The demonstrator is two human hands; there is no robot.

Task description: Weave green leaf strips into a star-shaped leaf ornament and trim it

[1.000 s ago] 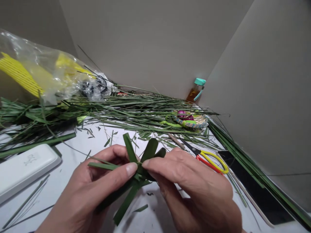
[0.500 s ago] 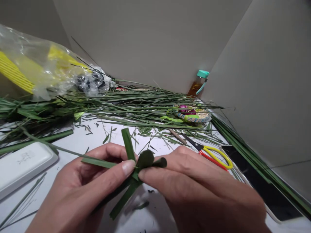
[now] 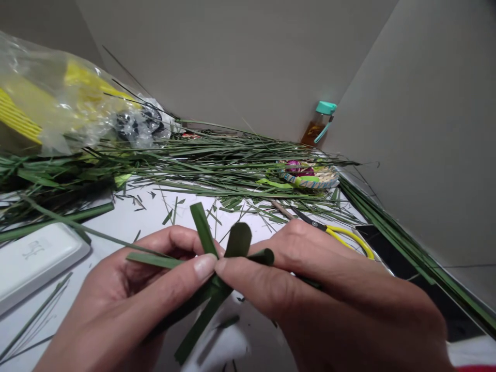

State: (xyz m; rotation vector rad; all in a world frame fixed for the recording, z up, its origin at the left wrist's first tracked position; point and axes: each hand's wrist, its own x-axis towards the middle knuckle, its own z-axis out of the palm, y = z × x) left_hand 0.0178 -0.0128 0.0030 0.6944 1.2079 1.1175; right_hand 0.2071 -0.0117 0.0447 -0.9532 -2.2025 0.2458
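Note:
Between my two hands is a small weave of green leaf strips point(image 3: 202, 323), with flat ends sticking out up, left and down. Two strips on its right side curl into loops, one of them a rounded upright loop point(image 3: 238, 240). My left hand point(image 3: 155, 289) pinches the crossing point, thumb on top. My right hand point(image 3: 310, 289) presses its thumb at the same spot, beside the left thumb, and its other fingers are mostly hidden behind. A long thin strip runs from the left hand toward the upper left.
Long green leaves point(image 3: 217, 155) lie heaped across the back. A white power bank point(image 3: 42, 263) sits at left, scissors with yellow handles point(image 3: 349, 237) and a black-screened device point(image 3: 430, 294) at right. Behind are a small basket point(image 3: 318, 181), a bottle point(image 3: 315, 129) and a plastic bag point(image 3: 77, 103).
My right thumb has slid up and left to meet the left thumb. The upright loop now stands taller and shifted right. The right hand covers more of the scissors.

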